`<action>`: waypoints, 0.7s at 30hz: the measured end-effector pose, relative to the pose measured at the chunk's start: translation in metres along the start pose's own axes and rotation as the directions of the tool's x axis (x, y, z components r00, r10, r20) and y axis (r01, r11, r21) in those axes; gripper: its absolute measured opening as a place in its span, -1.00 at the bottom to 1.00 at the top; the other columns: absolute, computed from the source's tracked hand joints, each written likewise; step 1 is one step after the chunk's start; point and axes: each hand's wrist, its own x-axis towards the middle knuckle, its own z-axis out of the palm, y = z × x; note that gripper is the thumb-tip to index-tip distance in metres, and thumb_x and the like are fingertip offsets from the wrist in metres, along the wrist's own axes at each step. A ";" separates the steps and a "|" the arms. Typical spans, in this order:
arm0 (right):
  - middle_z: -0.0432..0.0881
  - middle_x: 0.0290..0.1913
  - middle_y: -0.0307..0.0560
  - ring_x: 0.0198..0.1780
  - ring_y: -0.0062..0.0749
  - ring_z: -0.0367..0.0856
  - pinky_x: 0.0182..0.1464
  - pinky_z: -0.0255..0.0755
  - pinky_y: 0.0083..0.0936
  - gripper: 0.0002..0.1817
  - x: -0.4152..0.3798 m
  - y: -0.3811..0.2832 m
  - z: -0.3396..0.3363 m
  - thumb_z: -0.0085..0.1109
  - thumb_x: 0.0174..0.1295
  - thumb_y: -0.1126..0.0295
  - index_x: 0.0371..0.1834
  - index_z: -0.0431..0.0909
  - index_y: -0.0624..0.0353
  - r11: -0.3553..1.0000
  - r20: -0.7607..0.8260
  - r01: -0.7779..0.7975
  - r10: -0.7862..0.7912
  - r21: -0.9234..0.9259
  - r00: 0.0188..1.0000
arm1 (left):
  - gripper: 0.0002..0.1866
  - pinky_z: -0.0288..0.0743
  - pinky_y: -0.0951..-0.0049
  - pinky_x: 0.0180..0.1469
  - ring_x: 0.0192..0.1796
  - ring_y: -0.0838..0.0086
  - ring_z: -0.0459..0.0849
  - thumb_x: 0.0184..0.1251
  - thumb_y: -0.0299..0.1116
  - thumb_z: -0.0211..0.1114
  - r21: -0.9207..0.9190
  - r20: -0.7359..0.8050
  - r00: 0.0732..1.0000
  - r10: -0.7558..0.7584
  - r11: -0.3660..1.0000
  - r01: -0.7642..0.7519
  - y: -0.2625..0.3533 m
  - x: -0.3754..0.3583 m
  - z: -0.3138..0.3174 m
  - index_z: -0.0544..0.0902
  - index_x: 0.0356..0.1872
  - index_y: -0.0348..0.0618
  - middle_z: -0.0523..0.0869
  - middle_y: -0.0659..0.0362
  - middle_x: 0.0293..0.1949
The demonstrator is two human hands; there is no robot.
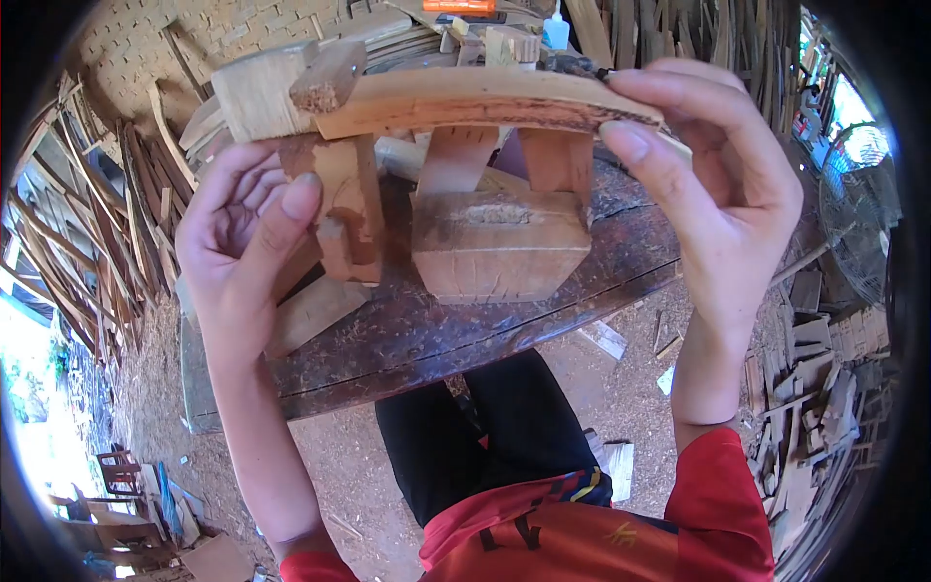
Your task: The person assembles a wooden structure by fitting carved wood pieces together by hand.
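A curved wooden piece (475,101) with a dark, rough edge spans the middle of the view above the workbench. My right hand (732,145) pinches its right end between thumb and fingers. At the other end, my left hand (233,238) is closed, its thumb pressed against a notched upright wooden piece (347,204). A pale wooden block (264,92) and a shorter dark-ended block (330,78) meet the curved piece at its left end. Below it, a thick wooden block (499,254) with a rough slot on top sits near the bench's front.
The dark workbench (436,339) stands before my legs. Stacked wood strips (78,213) lean at the left, and scraps (815,417) pile up at the right. A fan (858,209) stands at the right. A small glue bottle (556,31) is at the back.
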 end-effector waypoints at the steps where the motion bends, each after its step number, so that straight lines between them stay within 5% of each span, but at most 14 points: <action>1: 0.60 0.12 0.02 0.13 -0.32 0.65 0.26 0.48 -0.47 -0.65 -0.001 0.000 -0.002 0.38 0.14 0.69 0.03 0.64 0.38 1.000 0.024 -0.012 0.012 0.006 1.000 | -0.54 0.44 0.57 0.20 0.08 0.54 0.63 0.30 -0.55 0.46 -0.002 0.011 1.000 -0.010 1.000 0.010 0.000 0.003 0.000 0.52 0.18 -0.40 0.68 0.10 0.06; 8: 0.64 -0.02 0.00 0.08 -0.32 0.64 0.21 0.49 -0.44 -0.63 -0.018 0.003 -0.004 0.44 0.05 0.69 -0.03 0.65 0.35 1.000 0.058 -0.022 0.022 -0.013 0.998 | -0.46 0.42 0.43 0.31 0.18 0.44 0.63 0.14 -0.56 0.54 -0.007 0.105 0.991 -0.088 0.996 0.089 -0.007 0.003 -0.009 0.55 0.17 -0.42 0.68 0.05 0.14; 15: 0.67 -0.08 0.00 0.00 -0.31 0.64 0.10 0.49 -0.45 -0.69 -0.033 0.009 0.001 0.50 -0.04 0.64 -0.15 0.75 0.32 0.987 0.087 -0.140 0.146 -0.074 0.985 | -0.38 0.54 0.47 0.18 0.09 0.45 0.69 0.08 -0.62 0.58 -0.038 0.142 0.963 -0.230 0.971 0.238 -0.019 -0.003 -0.008 0.53 0.20 -0.45 0.72 0.03 0.06; 21: 0.71 -0.13 0.02 -0.06 -0.30 0.67 0.03 0.51 -0.47 -0.65 -0.036 0.014 0.004 0.54 -0.09 0.55 -0.15 0.77 0.31 0.979 0.108 -0.018 0.040 -0.201 0.993 | -0.47 0.58 0.49 0.11 0.02 0.48 0.71 0.15 -0.67 0.50 -0.037 0.156 0.963 -0.218 0.973 0.226 -0.021 -0.004 -0.005 0.55 0.18 -0.43 0.74 0.04 -0.01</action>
